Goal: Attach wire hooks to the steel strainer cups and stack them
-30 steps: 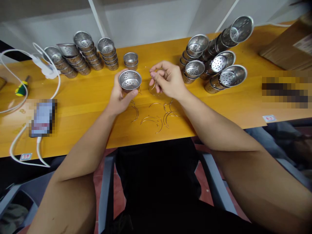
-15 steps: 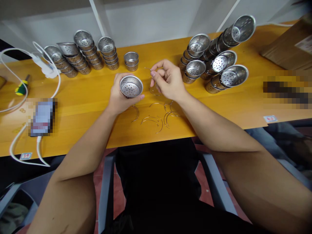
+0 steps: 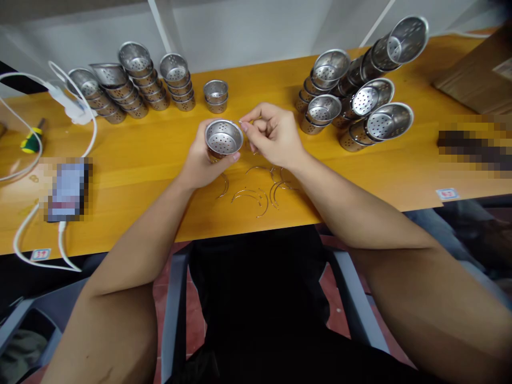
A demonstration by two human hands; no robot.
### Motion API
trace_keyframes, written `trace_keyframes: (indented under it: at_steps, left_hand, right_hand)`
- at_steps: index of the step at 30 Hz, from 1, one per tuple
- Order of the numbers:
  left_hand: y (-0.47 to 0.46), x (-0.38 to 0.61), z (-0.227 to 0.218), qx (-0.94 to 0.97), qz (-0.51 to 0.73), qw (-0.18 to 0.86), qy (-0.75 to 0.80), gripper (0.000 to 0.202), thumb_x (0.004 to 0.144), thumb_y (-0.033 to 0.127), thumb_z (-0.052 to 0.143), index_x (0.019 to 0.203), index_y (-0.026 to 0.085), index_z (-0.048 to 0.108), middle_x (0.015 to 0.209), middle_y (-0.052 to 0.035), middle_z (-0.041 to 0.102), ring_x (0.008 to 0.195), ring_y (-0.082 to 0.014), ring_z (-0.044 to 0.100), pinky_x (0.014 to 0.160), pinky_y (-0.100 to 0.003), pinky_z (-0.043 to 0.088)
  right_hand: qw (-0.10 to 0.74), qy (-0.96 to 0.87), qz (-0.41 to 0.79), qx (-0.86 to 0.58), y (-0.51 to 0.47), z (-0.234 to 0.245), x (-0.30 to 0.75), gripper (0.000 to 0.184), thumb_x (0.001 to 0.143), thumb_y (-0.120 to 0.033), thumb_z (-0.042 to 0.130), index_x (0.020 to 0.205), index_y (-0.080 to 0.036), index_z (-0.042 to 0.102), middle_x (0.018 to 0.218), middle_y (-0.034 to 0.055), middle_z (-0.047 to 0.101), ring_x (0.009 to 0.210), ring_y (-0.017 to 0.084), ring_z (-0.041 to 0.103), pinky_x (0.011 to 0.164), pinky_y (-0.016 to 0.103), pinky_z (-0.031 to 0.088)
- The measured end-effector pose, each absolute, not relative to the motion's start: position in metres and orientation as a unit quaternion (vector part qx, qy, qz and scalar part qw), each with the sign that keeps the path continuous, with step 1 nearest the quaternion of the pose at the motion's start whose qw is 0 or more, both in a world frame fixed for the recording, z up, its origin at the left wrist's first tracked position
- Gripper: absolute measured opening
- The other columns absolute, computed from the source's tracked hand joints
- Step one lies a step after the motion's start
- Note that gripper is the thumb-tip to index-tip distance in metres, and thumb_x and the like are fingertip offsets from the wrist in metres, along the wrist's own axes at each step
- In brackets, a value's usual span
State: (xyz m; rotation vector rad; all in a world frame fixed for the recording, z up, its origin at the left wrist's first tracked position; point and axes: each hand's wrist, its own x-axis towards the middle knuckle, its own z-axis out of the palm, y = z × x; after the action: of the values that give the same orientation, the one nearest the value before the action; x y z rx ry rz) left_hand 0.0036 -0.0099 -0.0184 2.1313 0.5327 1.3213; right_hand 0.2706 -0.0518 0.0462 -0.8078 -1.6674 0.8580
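Note:
My left hand [image 3: 204, 160] is wrapped round a perforated metal cup [image 3: 224, 138], its open mouth tilted up toward me. Close to the cup's right rim, my right hand [image 3: 272, 130] pinches a thin curved wire, of which only a small bit shows at the fingertips. Below both hands, several loose curved wires [image 3: 262, 200] lie on the table. Behind the held cup stands a short stack of perforated cups [image 3: 216, 96].
Taller stacks of perforated cups stand at the back left [image 3: 138, 74] and back right [image 3: 330, 69]. A phone [image 3: 68, 189] with a white cable [image 3: 24, 229] and a screwdriver [image 3: 32, 142] lie at left. A cardboard box [image 3: 476, 80] sits at far right.
The cup in my left hand has moved slightly right. My right hand has brought the wire's end left to the cup's rim, and the gap between the hands has closed.

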Motion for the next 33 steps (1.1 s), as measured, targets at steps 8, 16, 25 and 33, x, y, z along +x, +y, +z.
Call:
trace_keyframes:
  at_steps: [8,16,25,33]
  left_hand:
    - [-0.015,0.003,-0.015,0.821,0.467,0.280,0.170,0.093,0.109,0.080,0.102,0.176,0.040,0.052,0.157,-0.0103,0.078,0.136,-0.0323,0.086,0.114,-0.055,0.078]
    - [-0.019,0.004,-0.016,0.827,0.448,0.271,0.205,0.103,0.102,0.086,0.106,0.173,0.033,0.055,0.154,-0.0111,0.076,0.140,-0.0360,0.083,0.123,-0.061,0.074]
    - [-0.017,0.007,-0.012,0.832,0.447,0.277,0.178,0.103,0.099,0.089,0.107,0.172,0.041,0.053,0.150,-0.0085,0.079,0.126,-0.0329,0.082,0.103,-0.062,0.079]
    - [-0.027,0.006,-0.006,0.823,0.426,0.288,0.242,0.109,0.096,0.095,0.106,0.168,0.028,0.060,0.149,-0.0124,0.079,0.138,-0.0369,0.086,0.118,-0.058,0.074]
  right_hand:
    - [0.469,-0.743,0.279,-0.388,-0.064,0.059,0.275,0.043,0.118,-0.065,0.098,0.109,-0.028,0.077,0.071,-0.0058,0.052,0.066,0.019,0.051,0.063,0.034,0.050]
    - [0.461,-0.733,0.281,-0.414,-0.064,0.056,0.270,0.041,0.118,-0.060,0.097,0.103,-0.030,0.074,0.069,-0.0058,0.049,0.069,0.021,0.049,0.066,0.036,0.054]
    - [0.487,-0.709,0.321,-0.395,-0.057,0.046,0.267,0.048,0.114,-0.071,0.095,0.102,-0.031,0.072,0.069,-0.0050,0.049,0.062,0.019,0.043,0.057,0.036,0.046]
    - [0.496,-0.700,0.337,-0.387,-0.056,0.044,0.266,0.046,0.116,-0.064,0.099,0.104,-0.030,0.070,0.068,-0.0072,0.046,0.061,0.017,0.040,0.052,0.032,0.045]
